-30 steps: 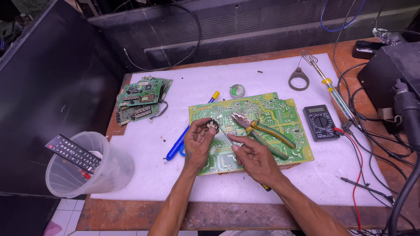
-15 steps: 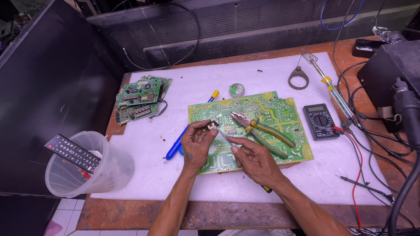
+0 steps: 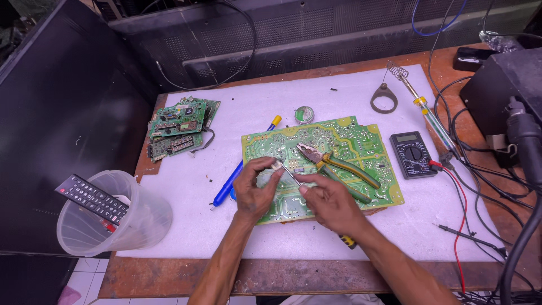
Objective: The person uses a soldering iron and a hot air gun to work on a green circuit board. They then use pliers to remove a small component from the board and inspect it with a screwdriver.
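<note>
Hands work together over the large green circuit board (image 3: 339, 141), which lies flat, solder side up, on the white foam mat (image 3: 350, 90) covering the desk (image 3: 169, 277). Left hand (image 3: 254, 192) pinches a small pale component (image 3: 276, 166) between thumb and fingertips, lifted just above the board's near-left part, apparently to steady it. Right hand (image 3: 333, 203) grips a thin metal tool (image 3: 291, 175) whose tip meets that component; the tool's kind is too small to tell. A yellow-black handle end (image 3: 347, 242) shows beneath the right wrist, just off the board's near edge.

Pliers (image 3: 333, 164) with green-yellow handles rest on the board just beyond the right hand, jaws pointing left, within easy reach. Blue pen-like tool (image 3: 243, 169) lies against the board's left edge. Solder tin (image 3: 304, 114) sits just beyond the board's far edge. Multimeter (image 3: 413, 153) lies right of the board, its red and black leads trailing toward the near-right. Soldering iron (image 3: 423, 110) lies farther right, beside a ring-shaped stand (image 3: 384, 101). Smaller circuit boards (image 3: 178, 127) are stacked well left of the main board. Clear plastic tub (image 3: 113, 214) at the near-left holds a remote control (image 3: 93, 199).
</note>
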